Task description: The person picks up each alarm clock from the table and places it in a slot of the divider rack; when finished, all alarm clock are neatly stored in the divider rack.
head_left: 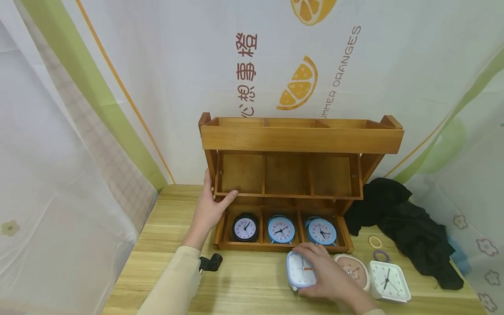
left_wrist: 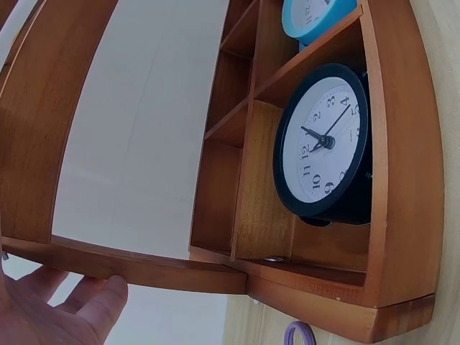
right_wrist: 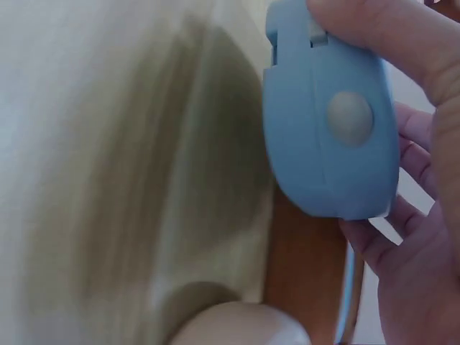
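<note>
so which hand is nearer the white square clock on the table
Right. The right hand holds a light-blue clock left of the white square clock, with the beige clock between; the left hand is farther left, gripping the wooden shelf.

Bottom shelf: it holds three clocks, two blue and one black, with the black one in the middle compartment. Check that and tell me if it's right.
Not quite: the black clock sits in the left compartment of the bottom shelf, as the head view shows. The rest stands.
</note>
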{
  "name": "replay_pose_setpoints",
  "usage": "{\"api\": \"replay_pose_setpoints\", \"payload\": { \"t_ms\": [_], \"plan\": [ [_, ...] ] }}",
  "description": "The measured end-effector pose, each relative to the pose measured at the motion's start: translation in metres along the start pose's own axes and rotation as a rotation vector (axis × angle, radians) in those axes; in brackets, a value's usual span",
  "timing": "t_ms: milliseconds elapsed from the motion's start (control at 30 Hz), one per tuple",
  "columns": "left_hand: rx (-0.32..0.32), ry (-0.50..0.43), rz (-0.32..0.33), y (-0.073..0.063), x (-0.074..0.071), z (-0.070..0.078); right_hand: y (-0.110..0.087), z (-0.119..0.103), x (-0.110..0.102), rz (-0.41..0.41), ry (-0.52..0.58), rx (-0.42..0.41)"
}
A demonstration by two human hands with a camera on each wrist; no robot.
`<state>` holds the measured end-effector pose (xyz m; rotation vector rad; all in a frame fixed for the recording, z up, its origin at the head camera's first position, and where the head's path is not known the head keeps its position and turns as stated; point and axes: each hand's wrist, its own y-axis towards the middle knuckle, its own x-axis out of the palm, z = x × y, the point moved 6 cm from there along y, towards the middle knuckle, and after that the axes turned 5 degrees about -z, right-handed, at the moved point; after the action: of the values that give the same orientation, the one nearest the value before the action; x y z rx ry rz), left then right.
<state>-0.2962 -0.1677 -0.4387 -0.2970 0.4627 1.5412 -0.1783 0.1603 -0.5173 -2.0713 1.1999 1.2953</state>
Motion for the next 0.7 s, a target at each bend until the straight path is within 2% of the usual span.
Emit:
{"api": "replay_pose_setpoints", "payload": {
  "t_ms": [233,400,700],
  "plan": [
    [-0.014,-0.004,-0.003,0.0,0.0,-0.001,0.013,-0.015,-0.027,0.097,-0.002,-0.08],
    [-0.012,0.011,0.004,-0.001,-0.003,-0.001,0.026,-0.028,-0.055,0.142,-0.039,-0.111],
    [-0.02,0.012,-0.013,-0.001,0.0,-0.001,0.048,-0.045,-0.106,0.227,-0.022,-0.19]
  ]
}}
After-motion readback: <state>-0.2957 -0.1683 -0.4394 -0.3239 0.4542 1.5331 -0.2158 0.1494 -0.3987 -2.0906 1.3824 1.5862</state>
